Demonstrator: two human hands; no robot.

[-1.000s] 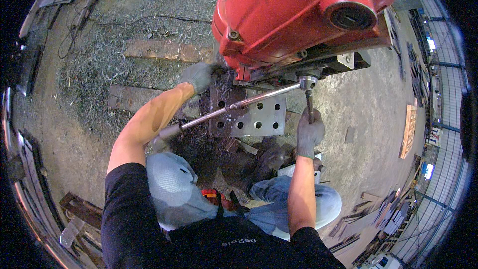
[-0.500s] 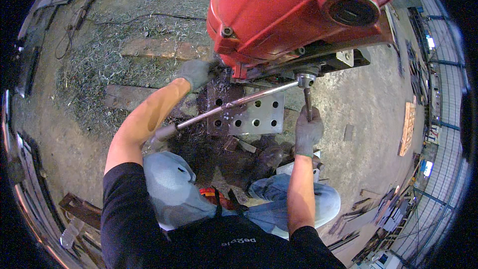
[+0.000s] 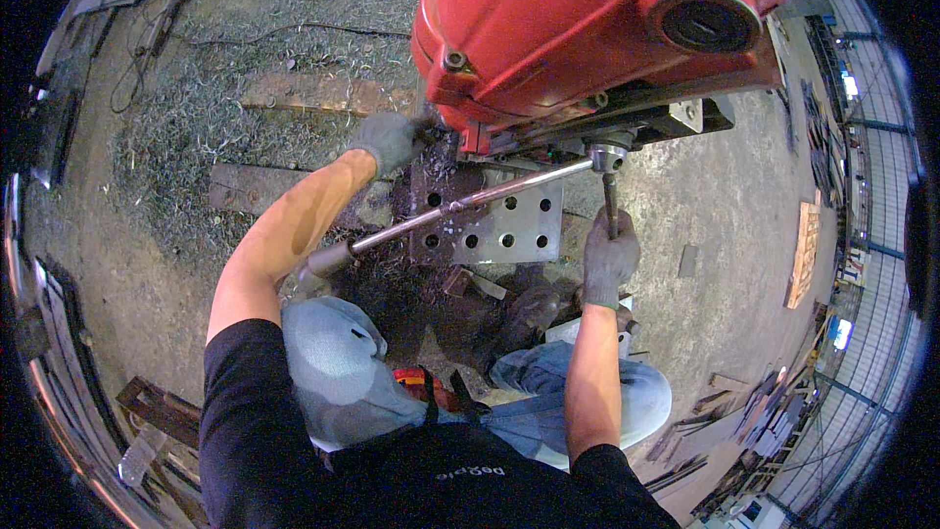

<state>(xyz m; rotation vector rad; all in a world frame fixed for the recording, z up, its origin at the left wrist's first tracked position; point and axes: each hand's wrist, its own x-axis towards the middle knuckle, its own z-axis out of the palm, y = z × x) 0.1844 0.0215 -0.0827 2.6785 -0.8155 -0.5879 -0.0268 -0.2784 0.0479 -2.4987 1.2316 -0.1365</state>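
A large red drilling machine (image 3: 558,29) stands over a steel plate (image 3: 490,235) that has several round holes. My right hand (image 3: 611,260), in a grey glove, is closed round a short spoke of the feed handle, just below its metal hub (image 3: 608,157). From that hub a long silver handle bar (image 3: 480,199) with a dark grip slants down to the left, ending near my left knee. My gloved left hand (image 3: 387,143) reaches to the left side of the machine's lower end, beside the drilling spot. Its fingers curl at a dark part there; what they hold is hidden.
Metal shavings (image 3: 196,137) cover the floor on the left, around a rusty flat bar (image 3: 328,94) and a thin cable (image 3: 294,29). Metal offcuts (image 3: 754,431) lie in a pile at the lower right. Near my feet is a small block (image 3: 475,284).
The red machine and its handle appear slightly farther right in the picture. Both hands keep nearly the same places, the right one still on the handle spoke.
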